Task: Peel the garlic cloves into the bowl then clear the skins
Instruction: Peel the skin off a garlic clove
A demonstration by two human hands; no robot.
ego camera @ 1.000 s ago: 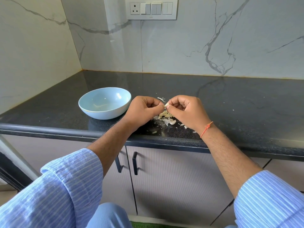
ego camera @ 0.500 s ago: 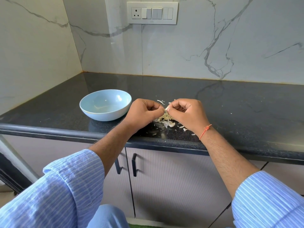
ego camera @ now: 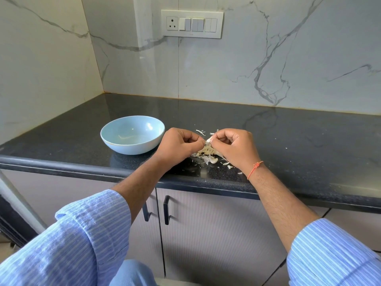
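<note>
A pale garlic clove is pinched between my left hand and my right hand, both with fingers curled, just above the black counter. Most of the clove is hidden by my fingers. Under my hands lies a small heap of garlic cloves and papery skins, with a few loose skin flakes behind. A light blue bowl stands left of my left hand; I see nothing inside it.
The counter runs into a marble-walled corner at the back left. A switch panel with a socket hangs on the back wall. Cabinet doors with dark handles sit below the counter's front edge.
The view has tilted up a little, so everything sits lower in frame. My hands stay together on the clove with only slight finger movement.
</note>
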